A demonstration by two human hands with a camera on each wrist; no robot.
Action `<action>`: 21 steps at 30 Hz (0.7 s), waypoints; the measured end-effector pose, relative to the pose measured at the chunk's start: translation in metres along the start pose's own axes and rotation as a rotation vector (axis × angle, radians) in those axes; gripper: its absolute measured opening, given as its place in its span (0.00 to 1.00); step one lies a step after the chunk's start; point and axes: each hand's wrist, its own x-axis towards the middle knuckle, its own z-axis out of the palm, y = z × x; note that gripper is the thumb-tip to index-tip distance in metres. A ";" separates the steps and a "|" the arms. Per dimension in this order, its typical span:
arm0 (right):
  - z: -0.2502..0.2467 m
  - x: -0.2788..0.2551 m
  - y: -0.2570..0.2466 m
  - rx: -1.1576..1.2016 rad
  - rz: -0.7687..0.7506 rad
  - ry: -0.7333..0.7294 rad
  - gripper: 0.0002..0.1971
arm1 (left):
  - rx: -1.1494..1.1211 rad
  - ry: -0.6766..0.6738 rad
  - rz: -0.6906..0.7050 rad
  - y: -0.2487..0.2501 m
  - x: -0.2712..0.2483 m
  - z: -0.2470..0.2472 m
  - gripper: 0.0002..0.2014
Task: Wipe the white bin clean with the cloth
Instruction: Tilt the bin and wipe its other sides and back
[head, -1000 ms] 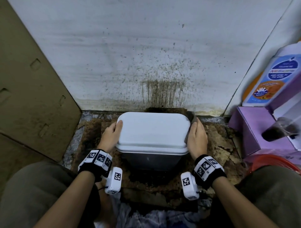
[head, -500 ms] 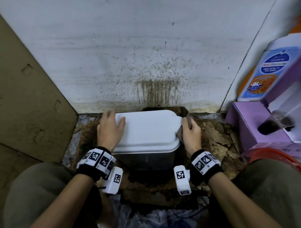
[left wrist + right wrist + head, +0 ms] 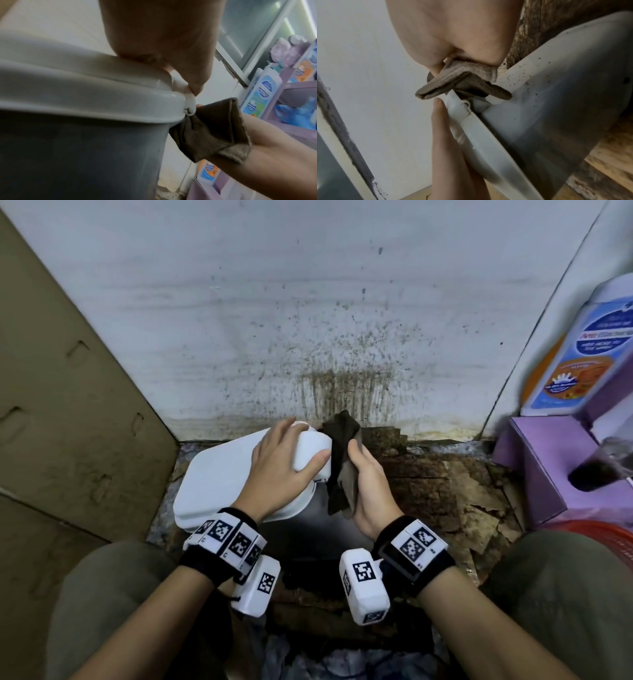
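The bin has a white lid (image 3: 219,474) over a grey body (image 3: 77,148) and stands turned at an angle on the floor by the wall. My left hand (image 3: 284,463) reaches across the lid and grips its far right corner, thumb on the near side. My right hand (image 3: 366,484) holds a folded brown cloth (image 3: 342,460) against that corner. In the right wrist view the cloth (image 3: 462,83) presses on the lid's hinge, and dark specks dot the bin's side (image 3: 556,108). The left wrist view shows the cloth (image 3: 214,128) just under the lid's rim (image 3: 85,94).
A stained white wall (image 3: 342,354) rises right behind the bin. Brown cardboard (image 3: 68,422) leans on the left. On the right stand a purple box (image 3: 548,467), a labelled bottle (image 3: 582,347) and a red basket (image 3: 609,539). Torn cardboard (image 3: 462,491) covers the floor.
The bin has turned at an angle. My left hand slid across the lid from its left side to the far right corner. My right hand brought the cloth against that corner.
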 end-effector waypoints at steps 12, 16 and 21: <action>0.021 0.022 0.049 -0.274 -0.237 0.217 0.21 | -0.037 0.067 -0.139 -0.040 0.003 -0.026 0.47; 0.041 0.019 0.078 -0.481 -0.266 0.118 0.25 | -0.052 0.062 -0.177 -0.047 0.000 -0.027 0.50; 0.054 0.017 0.105 -0.772 -0.429 0.128 0.24 | -0.113 0.066 -0.222 -0.062 0.000 -0.034 0.49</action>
